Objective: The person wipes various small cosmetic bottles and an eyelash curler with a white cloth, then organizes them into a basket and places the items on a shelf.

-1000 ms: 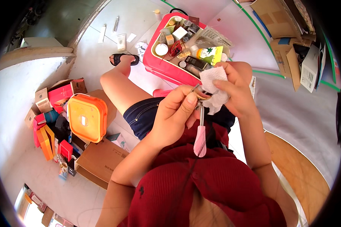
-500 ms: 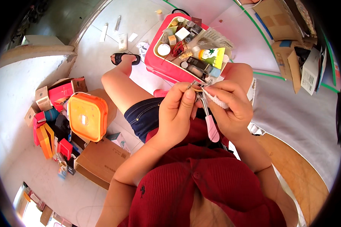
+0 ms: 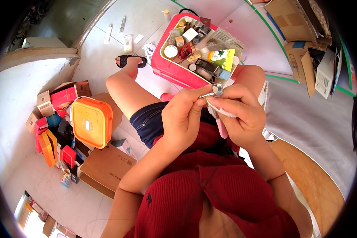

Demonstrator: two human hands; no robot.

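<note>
Over my lap, my left hand [image 3: 181, 117] and my right hand [image 3: 244, 115] meet at what looks like an eyelash curler [image 3: 217, 90] with a shiny metal head. Its pink handle [image 3: 221, 128] hangs below, between my hands. The left thumb and fingers pinch one end of the metal part. In my right fingers a folded white wipe [image 3: 228, 113] is pressed against the tool. Fingers hide much of the metal frame, so I cannot tell whether its jaws are apart.
Ahead stands a red tub [image 3: 158, 65] filled with bottles, jars and a yellow tube [image 3: 226, 59]. An orange-lidded container [image 3: 91, 123] and a cardboard box [image 3: 107, 168] lie left, beside piled small boxes. Tubes [image 3: 128, 43] rest on the floor; opened cartons [image 3: 297, 23] stand far right.
The curler has turned in my hands, so its metal head now shows above the fingers and its pink handle is more hidden. My left fingers have shifted slightly.
</note>
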